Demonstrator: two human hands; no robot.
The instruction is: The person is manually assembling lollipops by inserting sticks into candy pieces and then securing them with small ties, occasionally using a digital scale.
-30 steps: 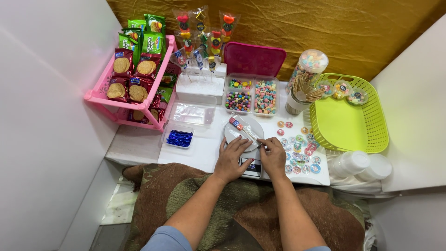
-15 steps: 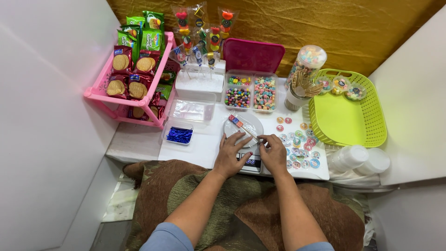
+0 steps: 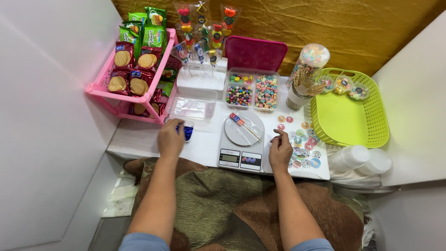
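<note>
at the desk's left edge stands a pink rack (image 3: 139, 95) filled with packets of round biscuits. near the front edge, just right of the rack, the left hand (image 3: 171, 138) curls over a small clear tub of blue pieces (image 3: 187, 132), fingertips touching its left side; whether they pinch anything cannot be told. reaching in well probably means steadying the light tub so it does not slide, and lifting only a little. the tub sits at the fingertips, partly hidden under them. in the middle front lies a white kitchen scale (image 3: 241, 142) with a wrapped candy skewer (image 3: 244, 126) across its plate. just right of the scale, the right hand (image 3: 280, 149) rests loosely curled, holding nothing visible, beside scattered round stickers (image 3: 304, 146). a green basket (image 3: 350, 109) sits toward the right edge.
</note>
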